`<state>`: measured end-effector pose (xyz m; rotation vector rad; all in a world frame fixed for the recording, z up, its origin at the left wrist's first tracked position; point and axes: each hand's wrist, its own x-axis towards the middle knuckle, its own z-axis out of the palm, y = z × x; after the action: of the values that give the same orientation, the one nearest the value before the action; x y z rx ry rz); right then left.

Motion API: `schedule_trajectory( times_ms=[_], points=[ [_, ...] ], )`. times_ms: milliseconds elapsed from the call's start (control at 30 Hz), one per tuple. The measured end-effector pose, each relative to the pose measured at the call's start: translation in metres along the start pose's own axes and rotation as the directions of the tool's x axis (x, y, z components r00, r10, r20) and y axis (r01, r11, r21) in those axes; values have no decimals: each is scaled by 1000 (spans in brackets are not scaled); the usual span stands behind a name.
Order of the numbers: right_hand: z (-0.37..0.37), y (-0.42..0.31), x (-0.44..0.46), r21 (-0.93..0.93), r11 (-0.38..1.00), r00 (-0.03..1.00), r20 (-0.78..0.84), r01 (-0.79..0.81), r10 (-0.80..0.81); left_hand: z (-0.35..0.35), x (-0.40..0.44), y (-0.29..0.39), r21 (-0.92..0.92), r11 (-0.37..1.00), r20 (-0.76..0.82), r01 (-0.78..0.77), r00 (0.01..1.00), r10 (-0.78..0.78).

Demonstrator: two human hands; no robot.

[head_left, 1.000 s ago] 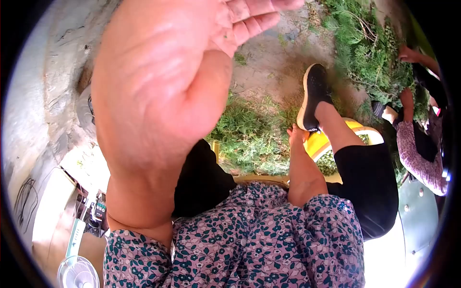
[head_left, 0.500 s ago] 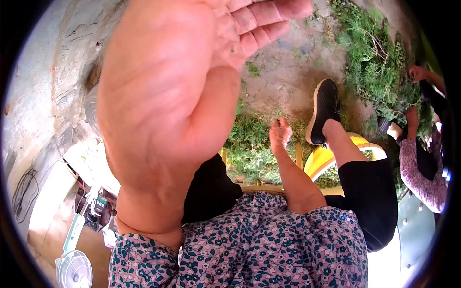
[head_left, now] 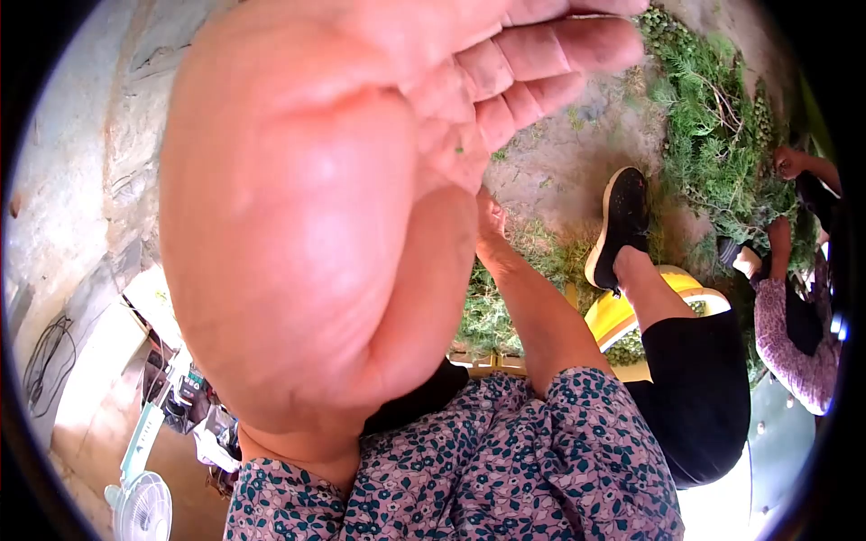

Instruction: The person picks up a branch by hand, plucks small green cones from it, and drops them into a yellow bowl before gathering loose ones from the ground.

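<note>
My left hand is raised close to the camera, palm showing and fingers stretched out, with nothing in it. Behind its edge, my right hand is partly hidden. The fingers that show there look curled closed, and what they hold cannot be made out. Below my right hand, green feathery sprigs lie on the ground. A yellow container with small green pieces inside stands by my leg, partly covered by it.
A black shoe is beside the container. Leafy branches are heaped at upper right, where a co-worker's hand and patterned sleeve show. A fan is at lower left, with cables above it.
My right hand has moved up and left from beside the shoe, over the sprigs, and is now partly behind my left hand. My left hand appears larger and farther right, still open.
</note>
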<state>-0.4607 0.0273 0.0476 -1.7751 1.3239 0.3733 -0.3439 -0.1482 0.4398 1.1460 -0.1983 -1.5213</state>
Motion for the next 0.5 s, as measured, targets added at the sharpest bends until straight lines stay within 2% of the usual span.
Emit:
schedule_trajectory(
  times_ms=[33,67,167,233,300,333,367,433,467,500],
  points=[
    [4,1,4,-29,1000,993,115,1,3,-1,1,0,-3,1000,2,3,1000,-3],
    [-11,-3,-5,-262,942,977,80,210,-195,-1,2,-1,-4,1000,3,8,1000,-8],
    [-57,-21,-21,-156,964,973,115,217,-200,2,5,-2,1,1000,27,11,1000,-11],
    [-53,-10,-26,-137,953,961,95,270,-258,4,7,-3,2,1000,34,11,999,-11],
    [-59,-6,-31,-151,923,918,244,355,-313,3,9,-3,-1,1000,37,12,999,-12],
    [-37,8,-27,-72,930,927,136,360,-349,3,9,-3,1,1000,38,8,999,-8],
    [-12,24,-20,-75,929,926,138,362,-350,3,9,-2,-2,1000,42,4,999,-4],
    [18,50,-6,128,973,980,-72,191,-183,3,9,0,-10,1000,38,-7,999,7],
    [-37,33,-18,291,951,993,-97,100,-75,3,9,1,-9,1000,38,-18,999,18],
    [-68,29,-16,280,954,991,-107,106,-79,3,11,2,-13,1000,37,-25,999,26]
  ],
)
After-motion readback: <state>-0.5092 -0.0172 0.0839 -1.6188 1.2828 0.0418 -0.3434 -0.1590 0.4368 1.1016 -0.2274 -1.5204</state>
